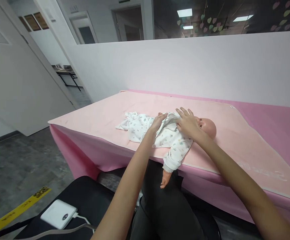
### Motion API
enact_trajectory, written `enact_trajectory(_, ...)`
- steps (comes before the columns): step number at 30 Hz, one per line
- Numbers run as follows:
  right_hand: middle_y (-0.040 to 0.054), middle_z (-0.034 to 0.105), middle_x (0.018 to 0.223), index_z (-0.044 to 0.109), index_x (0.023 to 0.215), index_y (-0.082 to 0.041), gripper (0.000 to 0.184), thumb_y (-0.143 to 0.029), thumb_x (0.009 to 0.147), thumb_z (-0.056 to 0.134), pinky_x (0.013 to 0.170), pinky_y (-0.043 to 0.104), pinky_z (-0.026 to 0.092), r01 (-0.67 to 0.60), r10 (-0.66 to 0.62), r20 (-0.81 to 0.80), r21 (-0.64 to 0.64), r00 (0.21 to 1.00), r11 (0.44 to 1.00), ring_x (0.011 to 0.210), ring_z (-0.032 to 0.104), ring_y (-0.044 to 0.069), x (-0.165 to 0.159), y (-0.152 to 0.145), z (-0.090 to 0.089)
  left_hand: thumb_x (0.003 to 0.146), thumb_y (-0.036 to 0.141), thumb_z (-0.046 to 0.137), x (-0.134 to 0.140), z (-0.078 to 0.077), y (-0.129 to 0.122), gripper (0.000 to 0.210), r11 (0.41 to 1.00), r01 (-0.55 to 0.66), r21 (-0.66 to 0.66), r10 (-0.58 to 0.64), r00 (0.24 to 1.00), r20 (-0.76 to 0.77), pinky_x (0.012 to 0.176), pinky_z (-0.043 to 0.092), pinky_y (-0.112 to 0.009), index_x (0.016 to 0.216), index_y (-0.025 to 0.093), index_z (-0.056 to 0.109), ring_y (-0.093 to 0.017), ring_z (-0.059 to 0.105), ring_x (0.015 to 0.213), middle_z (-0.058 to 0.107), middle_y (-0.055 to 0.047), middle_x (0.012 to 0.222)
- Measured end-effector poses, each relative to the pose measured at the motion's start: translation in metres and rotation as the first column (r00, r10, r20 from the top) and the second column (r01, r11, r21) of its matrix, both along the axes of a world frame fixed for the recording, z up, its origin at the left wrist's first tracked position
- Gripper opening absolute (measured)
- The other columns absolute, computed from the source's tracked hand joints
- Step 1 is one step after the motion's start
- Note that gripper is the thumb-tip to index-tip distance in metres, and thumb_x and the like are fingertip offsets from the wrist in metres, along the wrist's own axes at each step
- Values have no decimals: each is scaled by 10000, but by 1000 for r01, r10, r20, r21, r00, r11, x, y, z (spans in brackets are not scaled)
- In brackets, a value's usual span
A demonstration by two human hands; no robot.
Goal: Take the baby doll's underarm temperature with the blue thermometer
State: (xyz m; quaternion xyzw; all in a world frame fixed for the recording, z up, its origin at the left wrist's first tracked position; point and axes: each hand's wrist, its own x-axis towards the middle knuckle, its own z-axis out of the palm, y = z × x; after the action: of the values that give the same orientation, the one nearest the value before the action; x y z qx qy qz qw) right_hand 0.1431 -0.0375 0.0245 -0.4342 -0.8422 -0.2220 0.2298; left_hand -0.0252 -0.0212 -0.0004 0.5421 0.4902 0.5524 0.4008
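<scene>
A baby doll [208,126] lies on its back on the pink-covered table, its head to the right. It wears a white printed top [165,138] and matching pants [138,126]. One doll arm hangs over the near edge, its small hand [165,179] bare. At the doll's waist, my left hand [158,122] is closed on the raised front edge of the top. My right hand [187,123] rests over the upper chest near the doll's chin, fingers spread and thumb against the folded cloth. What lies under my right palm is hidden.
A light pink blanket [100,115] covers the table over a darker pink cloth [277,128]. Behind stands a white wall [185,70] with windows above. A white power bank [59,214] with a cable lies on a black chair [90,193] at lower left.
</scene>
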Motion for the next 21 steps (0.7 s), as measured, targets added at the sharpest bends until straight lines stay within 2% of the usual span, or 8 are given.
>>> enact_trajectory(2, 150, 407, 1374, 683, 782, -124, 188, -93, 717, 510, 1012, 569, 239, 95, -85, 147, -62, 986, 994, 1280, 320, 349, -17, 21, 0, 738, 428, 607, 1, -1, 5, 271, 998, 56, -23, -55, 997, 55, 815, 411, -284, 861, 187, 633, -178, 529, 943, 598, -46, 959)
enact_trajectory(4, 173, 404, 1370, 679, 859, -109, 231, -81, 712, 503, 1006, 595, 223, 179, -157, 235, -75, 959, 981, 1293, 299, 360, -24, 40, -4, 747, 410, 599, 1, -3, 12, 239, 995, 92, -24, -90, 991, 97, 817, 400, -273, 802, 179, 621, -162, 517, 918, 588, -38, 896)
enact_trajectory(7, 178, 555, 1218, 680, 867, -116, 247, -91, 730, 475, 1015, 576, 224, 187, -165, 288, -52, 943, 981, 1249, 370, 342, -23, 50, -9, 747, 422, 584, 2, -9, 22, 274, 994, 107, 34, -110, 987, 114, 771, 388, -250, 655, 165, 566, -130, 490, 801, 532, -10, 736)
enact_trajectory(9, 170, 634, 1059, 680, 805, -121, 235, -91, 739, 457, 1017, 553, 234, 161, -146, 264, -35, 953, 986, 1192, 428, 331, -17, 39, -6, 746, 438, 573, 4, -13, 26, 323, 989, 114, 90, -123, 987, 102, 724, 377, -233, 585, 164, 518, -109, 454, 715, 463, 15, 645)
enact_trajectory(13, 150, 650, 947, 656, 756, -121, 252, -100, 785, 407, 1020, 509, 248, 135, -135, 34, -9, 990, 991, 1132, 470, 303, 12, -13, 7, 781, 429, 519, 10, -18, 24, 348, 975, 98, 199, -102, 995, 11, 669, 364, -230, 554, 167, 491, -99, 411, 633, 386, 32, 571)
enact_trajectory(16, 83, 662, 937, 639, 877, -174, 270, -204, 855, 371, 917, 418, 386, 143, -153, -340, -52, 928, 988, 992, 557, 230, 48, -57, 6, 802, 375, 503, 14, -19, 12, 294, 935, 206, 288, -132, 957, -258, 686, 370, -253, 602, 168, 558, -115, 455, 660, 460, 15, 614)
enact_trajectory(19, 67, 671, 908, 627, 901, -194, 279, -353, 864, 401, 761, 348, 463, 186, -201, -581, -86, 789, 979, 855, 600, 202, 88, -93, -19, 787, 366, 541, 14, -19, -1, 199, 869, 350, 350, -110, 826, -552, 764, 379, -277, 768, 197, 644, -146, 507, 793, 538, -10, 785)
enact_trajectory(21, 70, 677, 893, 632, 860, -192, 307, -400, 863, 406, 774, 359, 466, 181, -216, -571, -118, 792, 976, 859, 607, 207, 111, -110, -46, 785, 399, 543, 13, -16, -6, 225, 862, 377, 338, -84, 765, -638, 788, 388, -287, 854, 214, 650, -161, 517, 840, 536, -20, 841)
